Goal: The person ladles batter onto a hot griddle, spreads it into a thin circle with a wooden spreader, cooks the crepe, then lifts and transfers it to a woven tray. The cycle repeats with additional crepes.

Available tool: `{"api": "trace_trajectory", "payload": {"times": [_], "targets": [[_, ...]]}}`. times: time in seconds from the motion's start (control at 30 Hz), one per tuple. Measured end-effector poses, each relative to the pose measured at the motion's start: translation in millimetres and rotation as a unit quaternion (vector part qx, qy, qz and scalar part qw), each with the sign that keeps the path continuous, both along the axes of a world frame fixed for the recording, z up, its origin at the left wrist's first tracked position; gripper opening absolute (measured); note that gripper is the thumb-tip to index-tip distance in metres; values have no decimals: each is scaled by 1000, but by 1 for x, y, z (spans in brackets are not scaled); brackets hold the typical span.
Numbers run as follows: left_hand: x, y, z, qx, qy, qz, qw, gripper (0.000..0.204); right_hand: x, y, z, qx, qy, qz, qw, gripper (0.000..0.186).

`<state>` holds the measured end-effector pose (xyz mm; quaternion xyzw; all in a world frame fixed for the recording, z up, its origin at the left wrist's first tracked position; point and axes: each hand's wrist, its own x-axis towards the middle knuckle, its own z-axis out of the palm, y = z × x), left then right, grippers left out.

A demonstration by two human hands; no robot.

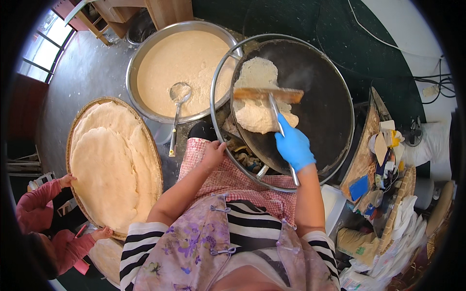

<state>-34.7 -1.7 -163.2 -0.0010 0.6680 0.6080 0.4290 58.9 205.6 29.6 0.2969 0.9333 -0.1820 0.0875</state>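
Just beyond the blue-gloved right hand (294,147), a wooden spreader (268,94) was laid across pale batter (257,97) on the dark griddle (320,102), its handle gripped; the bare left hand (213,153) was rested, loosely curled, beside the rim.

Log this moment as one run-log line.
right hand: gloved, holds spreader on batter | griddle: partly coated | left hand: bare, at griddle's rim | batter basin: ladle inside

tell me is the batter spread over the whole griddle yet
No, partly spread. The batter covers only the left part of the dark griddle; the rest is bare.
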Motion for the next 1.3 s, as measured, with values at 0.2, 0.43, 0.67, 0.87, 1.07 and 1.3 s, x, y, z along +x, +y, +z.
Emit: {"api": "trace_trajectory", "payload": {"times": [0.2,0.43,0.67,0.87,1.07,1.3], "targets": [[-28,4,-18,-27,46,12,998,27,21,-19,-2,-14,-49,-23,998,57],[-75,12,-11,-47,22,-43,998,26,10,-1,10,-17,-1,-1,1000,54],[-58,-1,7,-27,51,-40,998,36,25,-17,1,-6,-43,13,999,64],[29,-10,10,6,-75,8,997,30,36,-1,11,-31,-13,-22,999,56],[14,-2,-19,-38,38,-29,998,24,13,-17,-7,-9,-34,-11,999,58],[-48,-2,-20,-28,43,-87,995,27,54,0,18,-70,-7,-58,996,54]]}}
